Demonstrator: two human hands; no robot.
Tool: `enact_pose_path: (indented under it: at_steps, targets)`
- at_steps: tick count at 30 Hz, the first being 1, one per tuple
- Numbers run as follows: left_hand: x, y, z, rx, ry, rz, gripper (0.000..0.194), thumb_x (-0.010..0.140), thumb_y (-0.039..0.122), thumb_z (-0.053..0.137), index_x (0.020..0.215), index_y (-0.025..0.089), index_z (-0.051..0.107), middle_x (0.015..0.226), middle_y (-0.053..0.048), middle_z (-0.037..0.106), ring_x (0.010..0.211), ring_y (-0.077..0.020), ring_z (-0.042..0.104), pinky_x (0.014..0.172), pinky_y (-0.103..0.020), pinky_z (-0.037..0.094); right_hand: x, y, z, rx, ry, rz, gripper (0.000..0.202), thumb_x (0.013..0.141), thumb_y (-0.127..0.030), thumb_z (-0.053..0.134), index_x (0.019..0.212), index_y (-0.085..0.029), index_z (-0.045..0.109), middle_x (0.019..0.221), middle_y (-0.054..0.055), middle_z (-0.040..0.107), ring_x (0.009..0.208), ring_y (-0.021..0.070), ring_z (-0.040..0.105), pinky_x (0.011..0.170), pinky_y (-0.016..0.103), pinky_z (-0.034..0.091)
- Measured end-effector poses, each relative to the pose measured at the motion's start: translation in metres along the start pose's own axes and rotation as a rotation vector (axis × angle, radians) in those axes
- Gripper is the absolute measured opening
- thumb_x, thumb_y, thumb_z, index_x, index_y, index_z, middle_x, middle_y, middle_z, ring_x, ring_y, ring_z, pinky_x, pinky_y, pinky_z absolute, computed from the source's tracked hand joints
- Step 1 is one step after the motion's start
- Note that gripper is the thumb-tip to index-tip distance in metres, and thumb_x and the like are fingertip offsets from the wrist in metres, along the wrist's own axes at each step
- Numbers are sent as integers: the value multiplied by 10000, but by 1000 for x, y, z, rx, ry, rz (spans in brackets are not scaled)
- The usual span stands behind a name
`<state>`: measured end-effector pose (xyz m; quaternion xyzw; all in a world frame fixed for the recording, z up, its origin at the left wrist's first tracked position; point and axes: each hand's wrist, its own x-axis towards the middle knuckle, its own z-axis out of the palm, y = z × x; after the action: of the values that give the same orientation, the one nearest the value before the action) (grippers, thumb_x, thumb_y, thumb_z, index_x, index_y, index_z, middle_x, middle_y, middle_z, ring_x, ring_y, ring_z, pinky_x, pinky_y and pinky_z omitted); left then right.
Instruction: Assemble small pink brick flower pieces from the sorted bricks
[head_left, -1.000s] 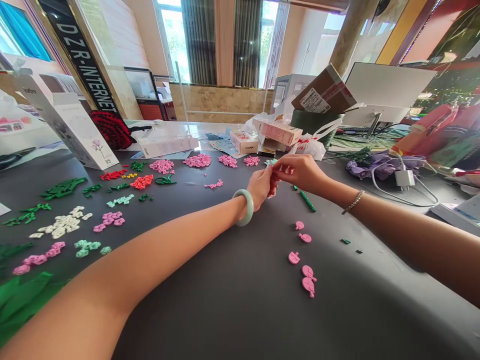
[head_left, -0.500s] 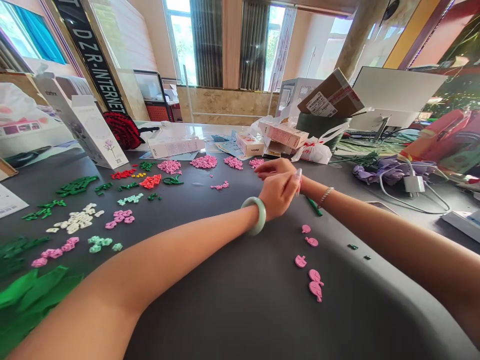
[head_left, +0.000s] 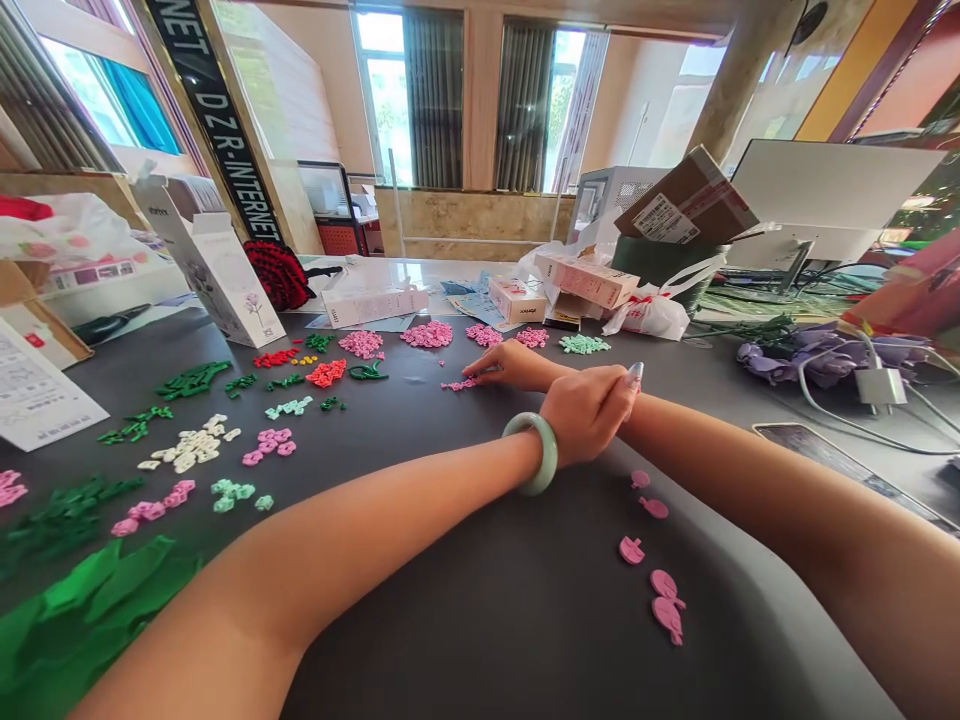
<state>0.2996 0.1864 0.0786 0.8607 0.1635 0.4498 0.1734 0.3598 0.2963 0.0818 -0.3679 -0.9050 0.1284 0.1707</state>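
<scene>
My left hand (head_left: 589, 412), with a pale green bangle at the wrist, is closed, its fingers curled together; what they hold, if anything, is hidden. In view it overlaps my right forearm, and I cannot tell whether they touch. Past it my right hand (head_left: 514, 366) reaches forward and left, fingertips pinched down at a short row of small pink building pieces (head_left: 455, 385). Several round pink pieces with stems (head_left: 664, 585) lie nearer me, right of my left hand. Behind my right hand are heaps of small pink pieces (head_left: 427, 334) and a mint-green heap (head_left: 584, 344).
Sorted piles spread across the left: white pieces (head_left: 193, 445), dark green pieces (head_left: 192, 380), orange-red pieces (head_left: 327, 373) and green leaf-like sheets (head_left: 90, 620). Boxes (head_left: 517, 298) and a plastic bag (head_left: 651, 312) stand at the back. A charger (head_left: 879, 387) with cables and a phone (head_left: 840, 465) lie right.
My right hand has moved left, onto the small pink row. My left hand stays closed. The camera view has shifted left, and the mint-green heap at the back has come into sight.
</scene>
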Motion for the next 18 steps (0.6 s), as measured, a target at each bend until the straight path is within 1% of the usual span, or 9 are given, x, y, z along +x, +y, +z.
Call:
enact_pose_path:
  at_steps: [4, 8, 14, 18]
  targets:
    - [0, 6, 0, 12, -80, 9, 371, 1007, 269, 331, 640, 224, 345, 673, 3, 540, 673, -139, 520, 698, -285, 416, -3, -4, 5, -35, 41, 16, 162, 885, -173, 665, 992, -206, 783, 1018, 42, 772, 920, 207, 691, 853, 306, 479]
    - [1, 9, 0, -11, -133, 6, 369, 991, 243, 367, 623, 225, 343, 676, -2, 550, 693, -148, 525, 708, -283, 416, -9, -9, 4, -65, 53, -4, 154, 886, -132, 633, 874, -211, 764, 937, 28, 770, 860, 188, 676, 828, 304, 476]
    - [0, 9, 3, -23, -79, -26, 367, 1002, 250, 336, 637, 219, 365, 670, -2, 544, 680, -143, 517, 717, -281, 409, -15, -17, -3, -108, 23, -64, 165, 884, -101, 581, 811, -175, 709, 918, 65, 725, 823, 173, 631, 795, 294, 470]
    - [0, 7, 5, -20, -108, -5, 340, 1009, 279, 342, 680, 219, 398, 682, 2, 549, 680, -148, 518, 715, -286, 405, -17, -20, -6, -139, -10, -61, 186, 864, -49, 545, 805, -156, 686, 883, 68, 698, 777, 163, 597, 750, 287, 460]
